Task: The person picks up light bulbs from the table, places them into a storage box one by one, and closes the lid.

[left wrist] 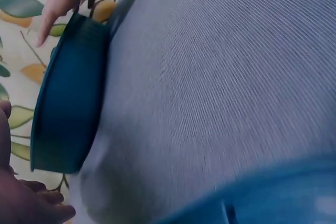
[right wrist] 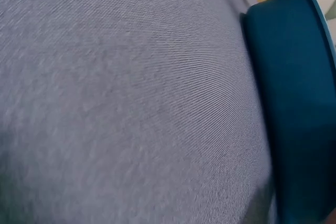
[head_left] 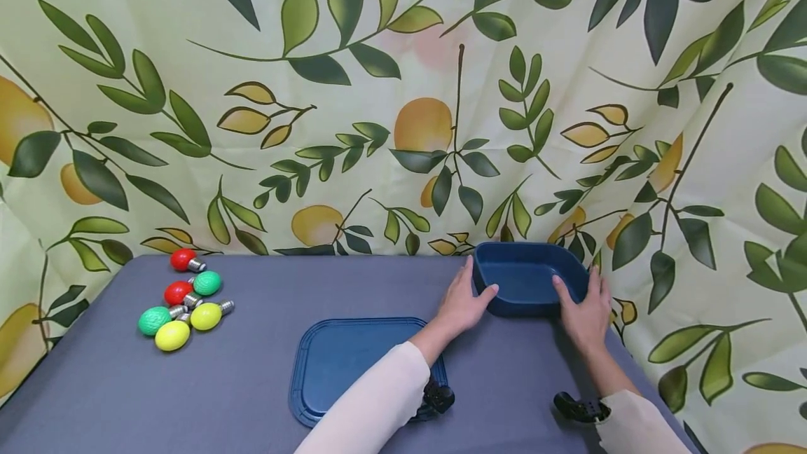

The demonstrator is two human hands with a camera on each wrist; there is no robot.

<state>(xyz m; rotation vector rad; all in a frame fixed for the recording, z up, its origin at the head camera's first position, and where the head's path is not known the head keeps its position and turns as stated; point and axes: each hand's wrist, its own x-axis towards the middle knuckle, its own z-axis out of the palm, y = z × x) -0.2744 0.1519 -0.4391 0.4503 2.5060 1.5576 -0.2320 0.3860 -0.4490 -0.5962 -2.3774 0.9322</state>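
Note:
A deep blue rectangular container [head_left: 526,275] with rounded corners stands at the table's back right corner, open side up. My left hand [head_left: 463,303] is at its left end, thumb spread toward the front rim; in the left wrist view a small gap shows between the fingers and the container's wall [left wrist: 68,98]. At the opposite end is my right hand [head_left: 586,314], its thumb over the rim and its straight fingers along the outside. A flat blue lid [head_left: 347,352] lies in front, partly hidden under my left sleeve [head_left: 378,398].
Several small coloured light bulbs, among them a red bulb [head_left: 183,259], a green bulb [head_left: 154,321] and a yellow bulb [head_left: 172,335], lie grouped at the left on the grey-covered table [head_left: 239,384]. A leaf-and-fruit patterned curtain [head_left: 353,104] hangs behind and along the right side.

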